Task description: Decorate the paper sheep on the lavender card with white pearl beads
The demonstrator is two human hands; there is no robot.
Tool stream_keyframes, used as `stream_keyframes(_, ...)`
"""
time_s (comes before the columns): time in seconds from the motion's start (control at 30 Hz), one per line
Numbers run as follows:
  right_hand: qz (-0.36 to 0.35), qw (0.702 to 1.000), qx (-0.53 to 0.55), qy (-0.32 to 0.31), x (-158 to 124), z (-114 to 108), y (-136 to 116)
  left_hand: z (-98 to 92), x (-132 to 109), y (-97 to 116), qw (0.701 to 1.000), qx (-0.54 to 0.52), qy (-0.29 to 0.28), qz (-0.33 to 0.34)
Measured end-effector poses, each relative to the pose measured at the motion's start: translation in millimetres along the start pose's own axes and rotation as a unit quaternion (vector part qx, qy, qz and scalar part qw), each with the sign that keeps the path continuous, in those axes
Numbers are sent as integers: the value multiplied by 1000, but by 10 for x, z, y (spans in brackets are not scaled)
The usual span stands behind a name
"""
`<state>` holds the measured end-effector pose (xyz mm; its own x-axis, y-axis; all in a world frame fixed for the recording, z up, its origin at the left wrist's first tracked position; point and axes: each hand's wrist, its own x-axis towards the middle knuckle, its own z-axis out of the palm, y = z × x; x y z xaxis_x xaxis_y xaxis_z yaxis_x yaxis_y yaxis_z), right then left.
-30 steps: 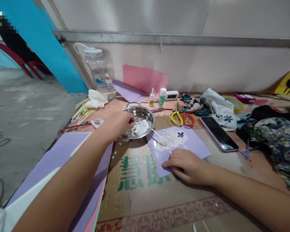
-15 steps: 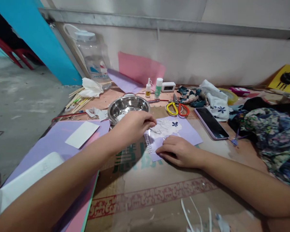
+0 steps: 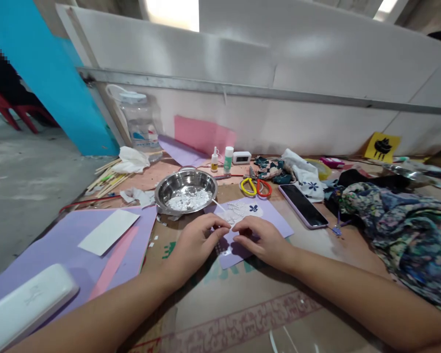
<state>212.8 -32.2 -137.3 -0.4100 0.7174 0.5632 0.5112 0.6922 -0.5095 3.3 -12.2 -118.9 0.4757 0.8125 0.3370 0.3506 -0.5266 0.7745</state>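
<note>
On the cardboard sheet (image 3: pixel 191 304) nearest me lies a lilac card (image 3: pixel 275 223), bare along its right side, with a cream patch (image 3: pixel 259 215), pearly beads (image 3: pixel 236 212) and a dark blue flower (image 3: pixel 254 209). I judge the card light and thin, apt to bend or slide, best steadied flat by its bare margin; the beads look hard, smooth and slippery, small enough to want a fingertip pinch. Both hands sit low above the card's near left part, palms inward, fingertips almost meeting. I see the left hand (image 3: pixel 196 240) with thumb and forefinger drawn close together; the right hand (image 3: pixel 264 240) is curled, a narrow gap between thumb and finger. I can't tell whether either holds a tiny bead. Just beyond, leftward, a steel bowl (image 3: pixel 171 184) contains pale, shiny pieces (image 3: pixel 191 198). Farther back lie scissors (image 3: pixel 257 187); behind them, a dropper bottle (image 3: pixel 214 164) and glue stick (image 3: pixel 228 159) stand upright.
</note>
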Motion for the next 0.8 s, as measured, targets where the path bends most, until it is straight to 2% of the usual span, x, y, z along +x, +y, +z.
stream_keyframes(0.17,-32,999,1,16,14,2,-34,20,-18,6,999,-22,-16,21)
stream_keyframes(0.3,-29,999,8,24,22,2,-62,37,-17,-1,999,-38,-24,31)
stream_keyframes(0.47,-7,1000,2,3,7,4,-48,38,6,15,999,-29,-35,21)
stream_keyframes(0.63,-30,999,2,-12,-10,-25,-29,41,22,15,998,-22,-42,30)
stream_keyframes(0.8,-37,999,-4,15,-13,-32,-24,60,20,4,998,-21,-41,37)
